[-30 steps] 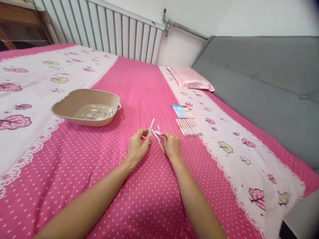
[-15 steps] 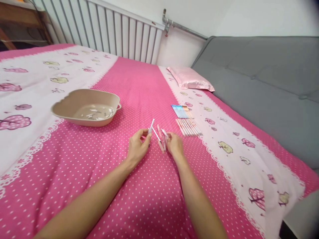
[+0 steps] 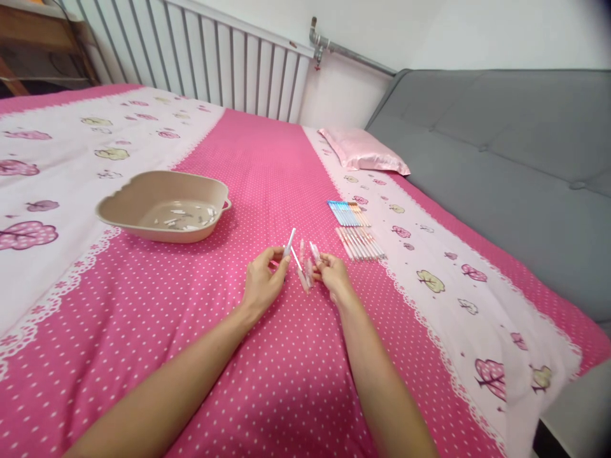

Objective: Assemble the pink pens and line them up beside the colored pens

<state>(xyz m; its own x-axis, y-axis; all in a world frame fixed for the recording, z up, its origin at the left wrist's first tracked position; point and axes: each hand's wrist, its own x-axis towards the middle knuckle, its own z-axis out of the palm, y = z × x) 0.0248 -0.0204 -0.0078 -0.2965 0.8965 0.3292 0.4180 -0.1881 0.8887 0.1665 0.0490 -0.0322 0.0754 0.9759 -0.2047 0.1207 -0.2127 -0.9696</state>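
Observation:
Both hands rest on the pink dotted bedsheet (image 3: 267, 159) near the middle. My left hand (image 3: 261, 285) pinches a thin white pen part (image 3: 289, 242) that sticks up and away. My right hand (image 3: 334, 277) is closed on a pink pen (image 3: 314, 252). A few more pink pens (image 3: 302, 267) lie on the sheet between the two hands. To the right of the hands lie two neat rows of pens, a blue-capped row (image 3: 348, 214) and a pink-white row (image 3: 361, 243).
A beige plastic basin (image 3: 125, 198) with several small white bits inside stands at the left. A pink satin pillow (image 3: 363, 151) lies at the far right of the bed. A grey sofa (image 3: 501, 159) runs along the right, a white radiator (image 3: 210, 57) along the back.
My right hand has shifted slightly right and turned its pink pen more upright. The left hand has kept its hold on the white part almost unmoved.

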